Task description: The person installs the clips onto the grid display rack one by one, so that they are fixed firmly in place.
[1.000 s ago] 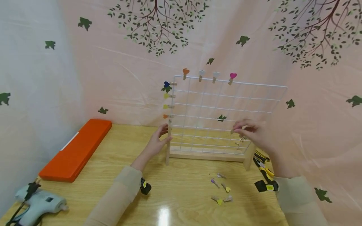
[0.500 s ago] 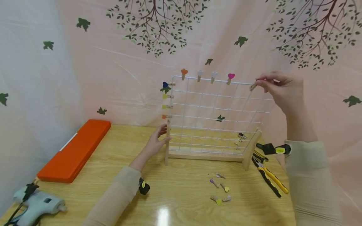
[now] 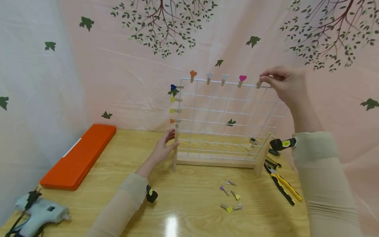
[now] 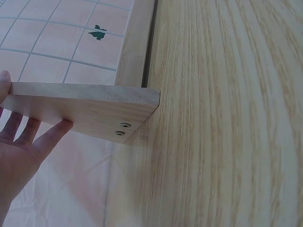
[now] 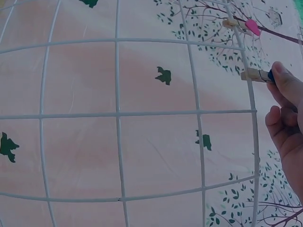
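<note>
A white wire grid rack (image 3: 217,115) stands on the table between wooden side posts. My left hand (image 3: 164,146) holds its left post (image 3: 175,151); the left wrist view shows the fingers (image 4: 56,137) against the post's outer face and the thumb at its edge. My right hand (image 3: 288,87) pinches a small wooden clothespin (image 3: 259,84) at the top wire. In the right wrist view, that clothespin (image 5: 257,74) has a dark blue end, mostly covered by the fingertips. Beside it sits a pink heart clothespin (image 3: 242,79). Several more heart clothespins line the top and left wires.
Several loose clothespins (image 3: 231,197) lie on the table before the rack. Pliers with yellow-black handles (image 3: 282,184) lie at the right. An orange case (image 3: 78,158) lies at the left, and a glue gun (image 3: 42,210) in the front left corner. Patterned cloth hangs behind.
My right hand has risen from beside the rack to its top wire with the clothespin, then shifted slightly left along the wire. My left hand has stayed on the post.
</note>
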A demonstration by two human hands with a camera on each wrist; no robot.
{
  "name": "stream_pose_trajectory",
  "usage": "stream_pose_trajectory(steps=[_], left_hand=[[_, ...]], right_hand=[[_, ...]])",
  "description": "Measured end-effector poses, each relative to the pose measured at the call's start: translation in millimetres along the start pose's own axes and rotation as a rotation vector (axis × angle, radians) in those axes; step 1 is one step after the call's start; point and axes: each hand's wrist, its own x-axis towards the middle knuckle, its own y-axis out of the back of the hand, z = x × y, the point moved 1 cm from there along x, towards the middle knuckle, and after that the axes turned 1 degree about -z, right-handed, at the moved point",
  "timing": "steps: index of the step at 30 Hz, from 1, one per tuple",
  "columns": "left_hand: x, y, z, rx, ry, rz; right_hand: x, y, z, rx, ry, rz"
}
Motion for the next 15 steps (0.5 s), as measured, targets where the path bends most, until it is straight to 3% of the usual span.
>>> stream_pose_trajectory(steps=[6, 10, 15], left_hand=[[-1.5, -0.5, -4.2, -0.007, -0.011, -0.005], [2.5, -1.3, -19.3, -0.018, -0.010, 0.002], [8.9, -2.2, -32.6, 0.005, -0.016, 0.014]], right_hand=[[-3, -7.3, 21, -0.040, 0.024, -0.017], [-4, -8.8, 27, -0.044, 0.016, -0.028], [-8, -3.7, 22, 0.000, -0.070, -0.027]])
